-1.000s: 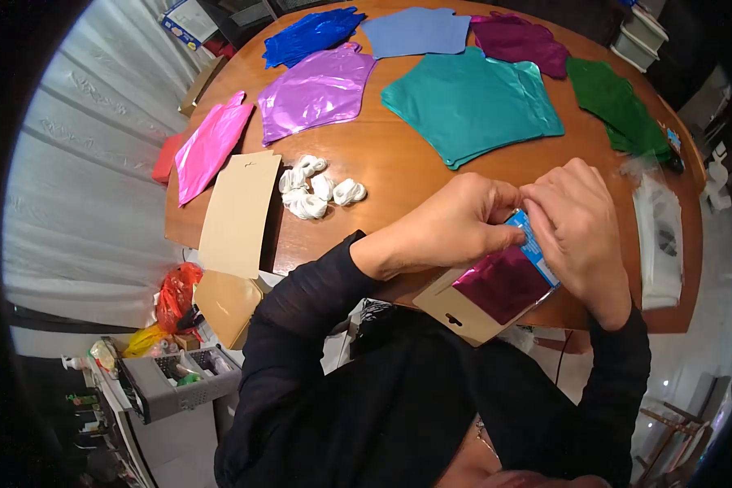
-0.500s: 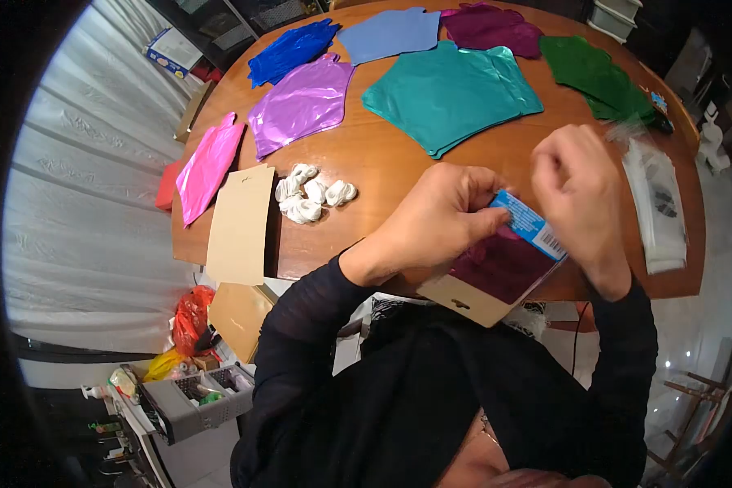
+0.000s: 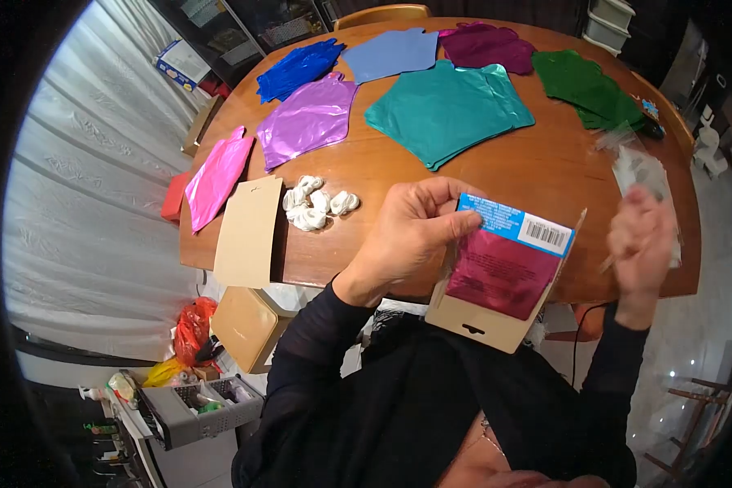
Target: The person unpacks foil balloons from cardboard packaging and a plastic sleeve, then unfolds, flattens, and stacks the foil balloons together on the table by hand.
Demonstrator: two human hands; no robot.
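My left hand pinches the upper left corner of a flat package between thumb and fingers. A burgundy foil sheet fills its middle, a blue label with a barcode crosses its top, and beige card with a hanging slot shows at the bottom. Off to the right, my right hand is blurred by motion, so its fingers cannot be made out. It is apart from the package and over the clear plastic bags, partly covering them. Left of my left hand lie several white ribbon bundles.
Foil sheets in pink, lilac, blue, pale blue, teal, burgundy and green lie across the wooden table. A beige card box sits near the left front edge.
My right hand has moved away from the package to the right, towards the clear bags. The package, still in my left hand, now faces up more squarely, with its label fully visible.
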